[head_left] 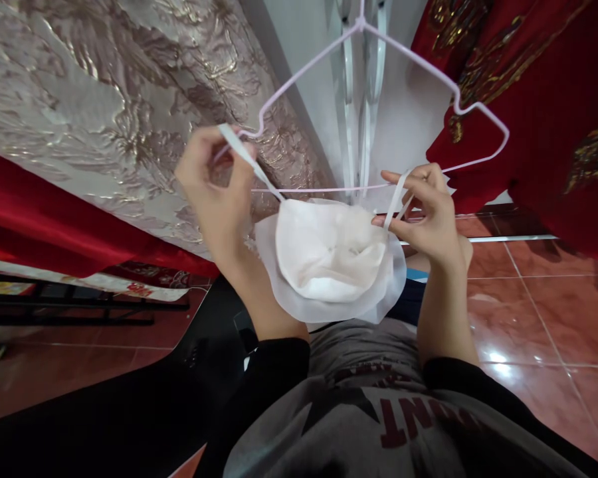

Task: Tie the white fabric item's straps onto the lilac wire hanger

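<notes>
A small white cloth piece (pixel 329 255) with a sheer round frill hangs between my two hands, in front of a thin pale wire hanger (pixel 428 70). My left hand (pixel 216 192) is closed in a pinch on one white strap (pixel 244 156), held up by the hanger's left shoulder. My right hand (pixel 426 212) pinches the other white strap (pixel 396 199) near the hanger's bottom bar. The hanger's hook runs up out of view at the top.
A silver embossed curtain (pixel 104 99) with red fabric below fills the left. Red gold-patterned cloth (pixel 543 86) hangs at the right. A metal stand (pixel 361 113) rises behind the hanger. Glossy red floor tiles (pixel 528 312) lie below. A black rack (pixel 70 305) stands low at left.
</notes>
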`<state>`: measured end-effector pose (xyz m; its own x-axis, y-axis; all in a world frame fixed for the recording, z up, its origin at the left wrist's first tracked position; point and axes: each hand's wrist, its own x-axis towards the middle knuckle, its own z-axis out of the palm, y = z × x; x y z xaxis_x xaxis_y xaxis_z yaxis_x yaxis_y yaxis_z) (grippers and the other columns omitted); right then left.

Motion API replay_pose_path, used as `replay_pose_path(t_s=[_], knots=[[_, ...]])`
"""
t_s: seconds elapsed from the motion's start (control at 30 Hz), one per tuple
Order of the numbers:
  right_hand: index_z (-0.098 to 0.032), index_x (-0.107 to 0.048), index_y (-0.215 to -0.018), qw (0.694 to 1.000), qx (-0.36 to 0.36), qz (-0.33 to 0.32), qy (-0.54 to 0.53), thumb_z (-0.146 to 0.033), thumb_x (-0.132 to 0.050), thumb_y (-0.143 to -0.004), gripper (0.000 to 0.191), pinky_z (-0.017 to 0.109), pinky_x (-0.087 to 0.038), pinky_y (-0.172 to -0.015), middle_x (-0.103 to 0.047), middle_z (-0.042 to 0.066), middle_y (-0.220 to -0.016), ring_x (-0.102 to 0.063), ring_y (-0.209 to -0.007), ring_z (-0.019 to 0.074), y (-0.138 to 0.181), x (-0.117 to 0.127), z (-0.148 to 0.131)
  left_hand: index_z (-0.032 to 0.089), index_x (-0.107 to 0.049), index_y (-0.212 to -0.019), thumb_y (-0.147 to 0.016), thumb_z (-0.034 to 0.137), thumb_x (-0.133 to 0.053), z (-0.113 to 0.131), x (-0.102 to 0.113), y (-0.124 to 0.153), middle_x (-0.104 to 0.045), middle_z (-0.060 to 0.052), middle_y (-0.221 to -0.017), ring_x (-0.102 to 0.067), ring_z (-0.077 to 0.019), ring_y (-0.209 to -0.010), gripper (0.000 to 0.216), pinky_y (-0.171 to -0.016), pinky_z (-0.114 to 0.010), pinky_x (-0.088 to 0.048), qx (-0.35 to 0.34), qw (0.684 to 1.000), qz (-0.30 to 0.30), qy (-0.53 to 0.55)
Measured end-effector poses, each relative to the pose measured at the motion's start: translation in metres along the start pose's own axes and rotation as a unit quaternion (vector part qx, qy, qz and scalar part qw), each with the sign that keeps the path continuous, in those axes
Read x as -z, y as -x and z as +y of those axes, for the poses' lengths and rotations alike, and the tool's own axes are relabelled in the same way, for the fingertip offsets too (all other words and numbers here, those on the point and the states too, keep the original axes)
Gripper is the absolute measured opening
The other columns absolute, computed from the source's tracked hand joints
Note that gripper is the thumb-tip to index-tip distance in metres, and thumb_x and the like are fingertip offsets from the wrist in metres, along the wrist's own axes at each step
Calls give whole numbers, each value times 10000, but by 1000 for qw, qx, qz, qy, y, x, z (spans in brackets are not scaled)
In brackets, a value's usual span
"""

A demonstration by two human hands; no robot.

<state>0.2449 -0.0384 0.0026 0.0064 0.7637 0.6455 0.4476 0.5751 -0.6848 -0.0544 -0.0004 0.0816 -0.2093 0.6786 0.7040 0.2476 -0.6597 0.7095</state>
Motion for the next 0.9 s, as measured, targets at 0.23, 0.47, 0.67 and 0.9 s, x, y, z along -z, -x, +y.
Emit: replay_pose_path(t_s=[0.23,0.47,0.67,0.9], knots=[[-342,-803,-1222,1000,17,13,11,-669,-897,-744,586,360,-606,-661,-553,43,-1062,-567,-836,163,1,4,3,124,-776,-878,-900,-192,-641,7,-13,-17,-672,21,-810,-578,-126,-800,345,-787,-206,-485,25,994,-99,-45],[-328,-793,-1217,1000,19,9,4,-643,-866,-796,530,312,-541,-567,-596,48,-1056,-587,-842,176,2,4,0,235,-631,-1218,-920,198,-843,-49,-31,37,-726,-52,-1168,-712,-203,-1004,367,-961,-357,-567,175,948,176,201],[-330,-717,-1334,994,33,96,42,-622,-806,-857,566,369,-592,-679,-619,103,-1257,-647,-1054,261,7,0,9,244,-692,-1148,-940,485,-779,-57,-59,67,-695,-28,-947,-737,-186,-956,331,-921,-287,-561,174,938,152,259],[-255,-677,-1385,941,81,325,34,-671,-815,-795,736,433,-555,-843,-677,107,-1247,-702,-1014,248,-2,39,68,274,-645,-995,-915,480,-805,-37,-53,62,-593,9,-795,-683,-160,-759,274,-722,-246,-541,130,945,187,237]])
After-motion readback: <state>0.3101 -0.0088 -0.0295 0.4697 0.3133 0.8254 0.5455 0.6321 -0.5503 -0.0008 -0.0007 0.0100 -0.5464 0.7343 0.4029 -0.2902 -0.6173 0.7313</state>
